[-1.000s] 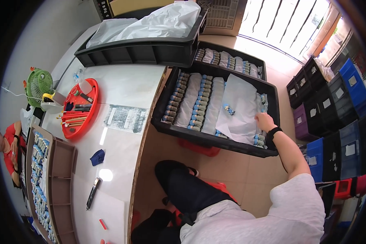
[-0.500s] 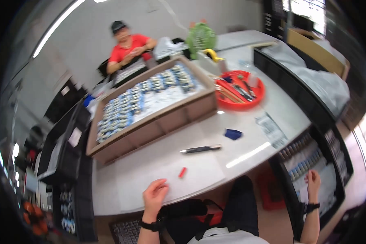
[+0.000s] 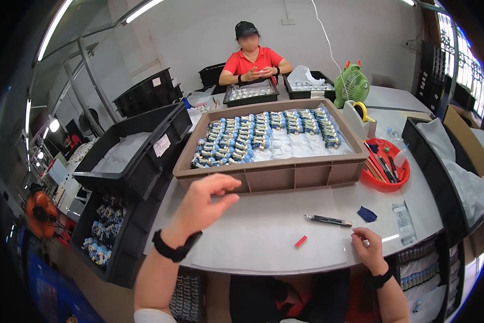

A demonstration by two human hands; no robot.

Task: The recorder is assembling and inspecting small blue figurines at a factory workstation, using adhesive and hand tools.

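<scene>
My left hand (image 3: 199, 207) is raised in front of the brown crate (image 3: 301, 175), empty, its thumb and fingers apart. Rows of small blue and cream figures (image 3: 234, 137) lie on white sheeting inside that crate. At the table's front edge on the right, my right hand (image 3: 370, 248) has its fingers curled round a small pale grey piece (image 3: 366, 243), too little of which shows to name. Just beyond it lie a slim black craft knife or pen-like tool (image 3: 330, 220) and a dark blue cloth scrap (image 3: 366, 214). A short red stick (image 3: 301, 241) rests between my hands.
A red round tray (image 3: 384, 184) of tools stands right of the crate, near a green fan (image 3: 352, 86). Black bins (image 3: 126, 175) flank the table at left, and another black bin (image 3: 441, 161) at right. Across the table sits a person in red (image 3: 252, 62), hands together.
My right hand has come from over the black crate at the right to the table edge, holding a small piece. My left hand has risen toward the brown crate. The whole view has swung.
</scene>
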